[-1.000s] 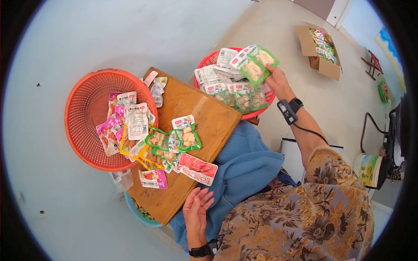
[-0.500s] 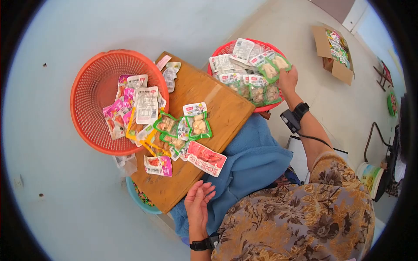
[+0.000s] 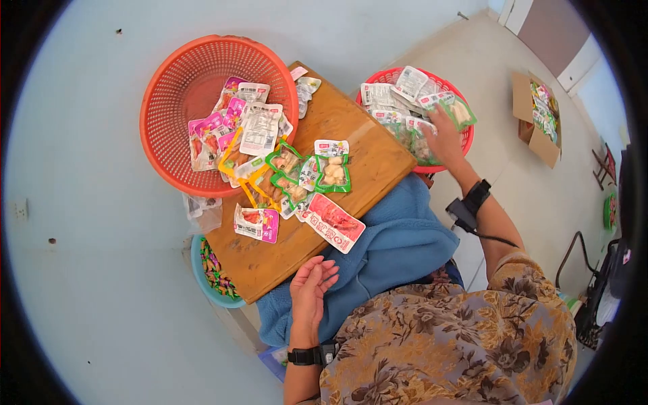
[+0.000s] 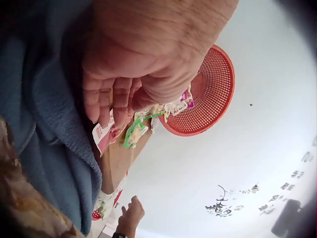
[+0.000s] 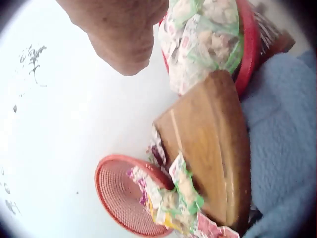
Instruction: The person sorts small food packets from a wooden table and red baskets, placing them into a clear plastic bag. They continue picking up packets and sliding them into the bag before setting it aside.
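Head view: a seated person's right hand (image 3: 445,138) lies over the snack packets heaped in a red basket (image 3: 467,140) at the far right end of a wooden board (image 3: 351,135), the surface laid across the lap. The fingers reach to a green-edged packet (image 3: 459,111) lying at the basket's far rim, on top of the white and green packets already inside. Whether they pinch it or only rest on it cannot be told, and the right wrist view shows only the back of the hand above the same heap.

The left hand (image 3: 310,290) rests palm up on a blue fleece blanket (image 3: 398,243) at the near edge of the board, fingers loosely curled and holding nothing.

At the board's left end an orange mesh basket (image 3: 169,101) lies tipped, and pink, white and yellow packets spill from it onto the wood. Just beside that spill lie more green-edged packets (image 3: 332,172), a pink packet (image 3: 256,223) and, at the near edge, a red packet (image 3: 333,221).

A teal bowl (image 3: 199,270) of bright wrapped pieces shows from under the board's near left corner. On the floor well beyond the red basket stands an open cardboard box (image 3: 533,128) with more packets in it.
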The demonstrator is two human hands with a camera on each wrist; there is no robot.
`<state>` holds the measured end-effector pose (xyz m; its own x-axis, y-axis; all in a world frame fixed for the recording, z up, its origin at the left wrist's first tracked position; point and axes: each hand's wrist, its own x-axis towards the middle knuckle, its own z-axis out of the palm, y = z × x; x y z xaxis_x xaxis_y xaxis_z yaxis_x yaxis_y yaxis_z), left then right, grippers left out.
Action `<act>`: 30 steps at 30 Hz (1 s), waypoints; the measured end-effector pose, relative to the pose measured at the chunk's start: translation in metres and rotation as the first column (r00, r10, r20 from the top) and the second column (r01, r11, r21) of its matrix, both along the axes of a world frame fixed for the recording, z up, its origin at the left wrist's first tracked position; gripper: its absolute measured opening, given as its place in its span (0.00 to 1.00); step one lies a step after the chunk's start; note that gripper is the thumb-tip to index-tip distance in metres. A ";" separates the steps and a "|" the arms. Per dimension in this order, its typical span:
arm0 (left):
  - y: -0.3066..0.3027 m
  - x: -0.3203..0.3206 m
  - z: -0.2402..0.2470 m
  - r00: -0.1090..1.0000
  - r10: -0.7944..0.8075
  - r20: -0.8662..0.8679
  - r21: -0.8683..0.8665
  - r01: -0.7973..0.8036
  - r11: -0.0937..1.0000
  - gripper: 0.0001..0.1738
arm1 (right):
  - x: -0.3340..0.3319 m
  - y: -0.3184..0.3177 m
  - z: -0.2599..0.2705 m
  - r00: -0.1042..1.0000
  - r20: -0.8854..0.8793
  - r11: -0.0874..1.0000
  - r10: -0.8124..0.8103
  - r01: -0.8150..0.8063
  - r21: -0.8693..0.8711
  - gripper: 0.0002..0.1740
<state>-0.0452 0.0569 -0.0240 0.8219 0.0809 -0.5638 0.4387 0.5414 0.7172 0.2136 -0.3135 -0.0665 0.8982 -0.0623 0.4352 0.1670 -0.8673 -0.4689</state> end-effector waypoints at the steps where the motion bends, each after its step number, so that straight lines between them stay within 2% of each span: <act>1: 0.001 -0.001 -0.002 1.000 -0.002 -0.006 -0.004 0.002 1.000 0.15 | -0.008 0.017 0.006 0.993 0.015 0.992 0.113 -0.114 0.049 0.23; 3: 0.004 -0.003 -0.006 1.000 0.004 -0.005 -0.010 -0.004 1.000 0.15 | -0.034 0.057 0.016 0.967 -0.027 0.965 0.253 -0.250 0.076 0.21; 5: 0.003 -0.008 -0.015 1.000 0.013 0.005 -0.030 -0.013 0.999 0.14 | -0.068 0.093 0.034 0.888 -0.111 0.894 0.447 -0.438 0.095 0.23; 7: 0.005 -0.013 -0.018 0.999 0.040 0.013 -0.045 -0.039 0.998 0.14 | -0.101 0.130 0.025 0.770 -0.061 0.768 0.636 -0.623 0.147 0.29; 8: 0.003 -0.015 -0.018 0.999 0.053 0.007 -0.059 -0.053 0.997 0.14 | -0.114 0.143 0.030 0.759 -0.067 0.760 0.647 -0.636 0.137 0.29; 10: 0.007 -0.022 -0.019 0.996 0.085 0.011 -0.072 -0.084 0.994 0.14 | -0.136 0.167 0.039 0.641 -0.167 0.639 0.749 -0.766 -0.073 0.37; 11: 0.009 -0.028 -0.019 0.995 0.101 0.005 -0.083 -0.100 0.992 0.13 | -0.142 0.172 0.037 0.633 -0.164 0.630 0.756 -0.773 -0.078 0.37; 13: 0.013 -0.036 -0.024 0.993 0.122 0.006 -0.091 -0.121 0.988 0.13 | -0.143 0.182 0.028 0.637 -0.284 0.589 0.717 -0.771 -0.241 0.44; 17: 0.023 -0.050 -0.027 0.985 0.173 0.016 -0.100 -0.171 0.980 0.14 | -0.133 0.187 0.020 0.634 -0.305 0.559 0.711 -0.772 -0.302 0.47; 20: 0.032 -0.057 -0.030 0.978 0.204 0.029 -0.093 -0.201 0.975 0.14 | -0.128 0.190 0.024 0.632 -0.307 0.547 0.711 -0.772 -0.323 0.46; 25: 0.055 -0.053 -0.027 0.965 0.251 0.069 -0.076 -0.246 0.966 0.14 | -0.115 0.197 0.024 0.656 -0.239 0.560 0.716 -0.744 -0.365 0.37; 30: 0.074 -0.043 -0.020 0.953 0.282 0.109 -0.039 -0.279 0.959 0.13 | -0.106 0.203 0.023 0.668 -0.210 0.578 0.714 -0.731 -0.363 0.36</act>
